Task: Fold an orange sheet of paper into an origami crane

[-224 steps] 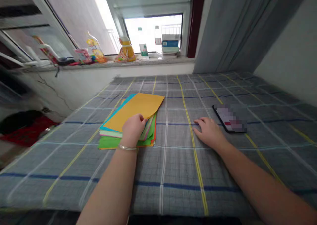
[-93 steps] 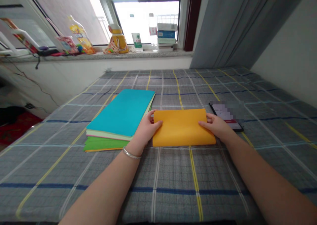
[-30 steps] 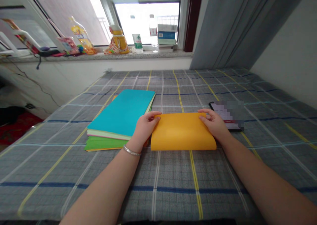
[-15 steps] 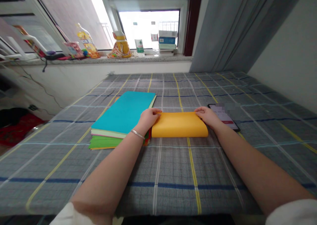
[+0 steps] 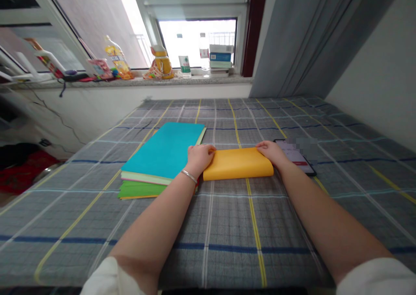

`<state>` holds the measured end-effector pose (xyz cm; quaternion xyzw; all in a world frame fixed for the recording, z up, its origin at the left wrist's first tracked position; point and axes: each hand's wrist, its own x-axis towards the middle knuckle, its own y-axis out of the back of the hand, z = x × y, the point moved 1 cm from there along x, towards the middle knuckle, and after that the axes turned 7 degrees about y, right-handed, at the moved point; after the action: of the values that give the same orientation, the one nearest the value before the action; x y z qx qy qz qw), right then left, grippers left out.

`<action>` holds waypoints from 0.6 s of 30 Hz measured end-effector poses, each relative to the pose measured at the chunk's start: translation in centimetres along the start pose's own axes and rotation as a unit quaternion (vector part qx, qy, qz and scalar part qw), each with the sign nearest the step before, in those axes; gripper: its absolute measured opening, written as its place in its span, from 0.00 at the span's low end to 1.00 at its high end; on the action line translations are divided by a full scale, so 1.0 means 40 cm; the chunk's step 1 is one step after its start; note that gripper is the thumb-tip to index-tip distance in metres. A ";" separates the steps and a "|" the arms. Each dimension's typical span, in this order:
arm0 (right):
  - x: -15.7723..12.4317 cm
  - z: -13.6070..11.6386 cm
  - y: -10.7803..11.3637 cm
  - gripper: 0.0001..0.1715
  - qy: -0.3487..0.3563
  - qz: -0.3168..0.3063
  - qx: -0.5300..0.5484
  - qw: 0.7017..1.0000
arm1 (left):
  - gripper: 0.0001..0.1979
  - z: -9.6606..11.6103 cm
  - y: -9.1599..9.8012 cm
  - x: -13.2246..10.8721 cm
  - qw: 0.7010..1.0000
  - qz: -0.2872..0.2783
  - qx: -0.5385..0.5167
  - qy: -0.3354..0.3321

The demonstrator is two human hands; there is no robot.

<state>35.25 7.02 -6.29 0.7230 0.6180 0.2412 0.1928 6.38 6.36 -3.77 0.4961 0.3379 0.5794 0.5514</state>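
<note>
An orange sheet of paper [image 5: 238, 164] lies folded over on the grey checked cloth [image 5: 227, 225], its rounded fold facing me. My left hand [image 5: 199, 155] presses on its far left corner with curled fingers. My right hand [image 5: 272, 152] holds down its far right corner in the same way. To the left lies a stack of coloured paper [image 5: 162, 156] with a teal sheet on top and green and orange sheets below. My left wrist, with a thin bangle, rests against that stack's near right corner.
A phone [image 5: 295, 156] lies on the cloth just right of my right hand. The windowsill [image 5: 136, 80] at the back holds bottles, packets and a small pile of boxes. A grey curtain [image 5: 302, 39] hangs at the back right. Red cloth lies on the floor at left.
Over the last second both hands pushed the orange sheet's top layer away from me, so the folded sheet looks much shorter. Earlier, my left hand took this sheet off the stack.
</note>
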 end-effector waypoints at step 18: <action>-0.013 -0.016 0.001 0.08 -0.009 -0.003 -0.010 1.000 | 0.17 0.056 0.022 -0.017 0.971 -0.047 0.131 -0.192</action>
<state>34.84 6.51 -5.79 0.7211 0.6163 0.2400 0.2062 8.17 5.20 -2.47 0.6494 0.3220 0.3973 0.5628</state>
